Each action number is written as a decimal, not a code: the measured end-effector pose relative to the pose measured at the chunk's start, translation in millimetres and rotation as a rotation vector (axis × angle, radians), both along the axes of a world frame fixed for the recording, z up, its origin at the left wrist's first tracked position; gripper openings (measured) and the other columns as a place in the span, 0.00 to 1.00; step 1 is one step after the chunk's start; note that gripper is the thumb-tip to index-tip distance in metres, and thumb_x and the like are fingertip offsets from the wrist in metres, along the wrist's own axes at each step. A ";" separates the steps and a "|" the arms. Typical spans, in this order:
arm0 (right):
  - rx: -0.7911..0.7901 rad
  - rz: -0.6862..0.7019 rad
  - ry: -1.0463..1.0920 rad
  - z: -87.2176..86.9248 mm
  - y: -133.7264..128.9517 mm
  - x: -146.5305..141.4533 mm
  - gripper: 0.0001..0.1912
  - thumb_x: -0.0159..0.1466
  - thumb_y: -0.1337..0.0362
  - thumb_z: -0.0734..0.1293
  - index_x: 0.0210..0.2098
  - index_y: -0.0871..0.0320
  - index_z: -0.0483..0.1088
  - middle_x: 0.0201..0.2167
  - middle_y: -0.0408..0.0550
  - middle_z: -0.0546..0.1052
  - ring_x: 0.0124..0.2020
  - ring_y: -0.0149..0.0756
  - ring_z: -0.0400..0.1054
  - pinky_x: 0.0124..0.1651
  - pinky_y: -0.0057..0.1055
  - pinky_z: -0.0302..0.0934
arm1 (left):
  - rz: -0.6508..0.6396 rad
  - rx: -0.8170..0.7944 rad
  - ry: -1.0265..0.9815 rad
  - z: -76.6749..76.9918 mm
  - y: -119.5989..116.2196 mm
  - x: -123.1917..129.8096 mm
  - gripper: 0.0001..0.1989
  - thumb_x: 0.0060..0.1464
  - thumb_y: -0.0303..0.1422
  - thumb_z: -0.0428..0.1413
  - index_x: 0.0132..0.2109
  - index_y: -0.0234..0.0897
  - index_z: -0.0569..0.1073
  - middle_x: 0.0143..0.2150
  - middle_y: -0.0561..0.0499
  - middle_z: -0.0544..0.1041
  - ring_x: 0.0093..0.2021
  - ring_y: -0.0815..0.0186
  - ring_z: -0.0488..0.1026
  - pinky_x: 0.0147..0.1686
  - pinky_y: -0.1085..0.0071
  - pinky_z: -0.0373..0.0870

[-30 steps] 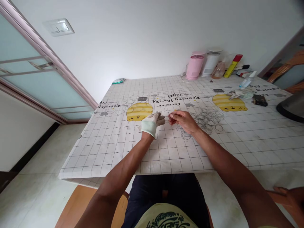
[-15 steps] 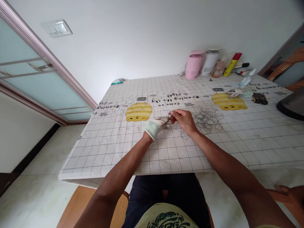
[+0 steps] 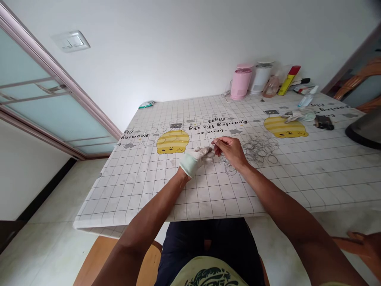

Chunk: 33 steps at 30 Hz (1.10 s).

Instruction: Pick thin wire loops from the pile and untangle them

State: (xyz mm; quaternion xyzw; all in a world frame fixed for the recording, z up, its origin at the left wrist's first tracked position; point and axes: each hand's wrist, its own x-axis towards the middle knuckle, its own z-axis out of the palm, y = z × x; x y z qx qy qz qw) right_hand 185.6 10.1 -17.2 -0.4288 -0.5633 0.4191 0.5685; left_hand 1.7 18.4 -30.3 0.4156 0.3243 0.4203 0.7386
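My left hand (image 3: pixel 203 156) wears a white work glove with a mint-green cuff; its fingers are closed, pinching what looks like a thin wire just above the table. Close by on the right is my bare right hand (image 3: pixel 230 151), thumb and index finger pinched on the same fine wire, which barely shows at the fingertips. Beside and partly behind the right hand lies a loose tangle of thin dark wire loops (image 3: pixel 260 149). More faint loops (image 3: pixel 160 137) lie spread to the left, across a printed yellow bear.
At the back by the wall stand a pink cylinder-shaped device (image 3: pixel 241 83), a white one (image 3: pixel 261 78), a pinkish bottle (image 3: pixel 270 87) and a yellow can with a red cap (image 3: pixel 288 81). To the right are another glove (image 3: pixel 297 115), a black item (image 3: pixel 324 122) and a dark container (image 3: pixel 366 129).
The view has shifted slightly. My left hand's fingers have parted a little from one another; both hands otherwise stay in nearly the same place.
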 end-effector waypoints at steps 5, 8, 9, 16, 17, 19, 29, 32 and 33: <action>0.013 -0.021 -0.042 2.3 0.0 2.7 0.18 0.67 0.48 0.72 0.35 0.58 0.80 0.27 0.47 0.79 0.25 0.33 0.71 0.25 0.30 0.65 | 0.170 -0.086 0.025 1.2 11.2 -5.6 0.34 0.62 0.59 0.56 0.45 0.26 0.79 0.32 0.40 0.80 0.26 0.62 0.75 0.33 0.62 0.75; -0.005 -0.032 -0.059 1.4 1.3 4.0 0.19 0.66 0.47 0.72 0.35 0.58 0.80 0.26 0.47 0.79 0.25 0.33 0.71 0.25 0.30 0.65 | 0.293 -0.123 0.186 3.4 11.5 -8.0 0.37 0.65 0.61 0.48 0.39 0.28 0.80 0.25 0.42 0.77 0.21 0.63 0.71 0.28 0.63 0.71; -0.010 -0.032 -0.061 0.8 2.1 4.2 0.19 0.66 0.47 0.72 0.35 0.58 0.80 0.26 0.47 0.79 0.25 0.33 0.71 0.26 0.30 0.65 | 0.312 -0.108 0.250 4.2 9.6 -8.2 0.36 0.65 0.61 0.48 0.38 0.29 0.80 0.25 0.42 0.76 0.20 0.63 0.70 0.27 0.63 0.70; -0.040 -0.049 -0.082 -2.3 7.6 3.9 0.17 0.64 0.48 0.74 0.37 0.57 0.81 0.27 0.47 0.78 0.25 0.34 0.70 0.26 0.30 0.67 | 0.217 0.027 0.563 3.7 -10.2 3.9 0.30 0.66 0.55 0.50 0.28 0.36 0.78 0.23 0.43 0.78 0.20 0.64 0.69 0.25 0.67 0.65; -0.038 -0.056 -0.091 -3.0 8.5 4.2 0.17 0.64 0.48 0.74 0.37 0.57 0.80 0.27 0.46 0.78 0.25 0.34 0.70 0.26 0.30 0.67 | 0.209 0.033 0.606 3.8 -11.4 5.5 0.29 0.67 0.54 0.49 0.28 0.37 0.77 0.22 0.44 0.77 0.20 0.64 0.69 0.25 0.67 0.65; -0.038 -0.068 -0.111 -5.1 10.1 5.1 0.17 0.63 0.47 0.74 0.35 0.56 0.79 0.26 0.46 0.78 0.24 0.33 0.70 0.26 0.30 0.66 | 0.223 0.078 0.637 6.3 -12.1 5.5 0.28 0.68 0.51 0.49 0.28 0.37 0.77 0.23 0.45 0.78 0.21 0.64 0.69 0.27 0.67 0.66; 0.193 -0.063 -0.590 -10.6 0.9 -3.1 0.15 0.71 0.55 0.65 0.37 0.53 0.81 0.27 0.44 0.77 0.27 0.36 0.70 0.31 0.32 0.63 | 0.303 0.168 0.339 22.9 6.8 -19.1 0.17 0.60 0.45 0.62 0.44 0.34 0.81 0.39 0.42 0.84 0.37 0.59 0.80 0.42 0.64 0.76; 0.307 -0.027 -0.681 -12.9 -0.4 -5.3 0.15 0.73 0.56 0.63 0.40 0.53 0.81 0.29 0.45 0.78 0.31 0.38 0.71 0.37 0.35 0.64 | 0.264 0.087 0.307 17.4 8.3 -14.7 0.16 0.57 0.41 0.64 0.44 0.31 0.80 0.34 0.42 0.84 0.31 0.60 0.79 0.38 0.64 0.77; 0.324 -0.022 -0.693 -14.3 0.0 -5.5 0.15 0.73 0.57 0.63 0.41 0.53 0.81 0.30 0.46 0.79 0.32 0.39 0.72 0.39 0.35 0.65 | 0.269 0.074 0.302 16.5 8.0 -13.6 0.15 0.57 0.40 0.65 0.44 0.31 0.80 0.33 0.42 0.83 0.30 0.60 0.79 0.37 0.64 0.76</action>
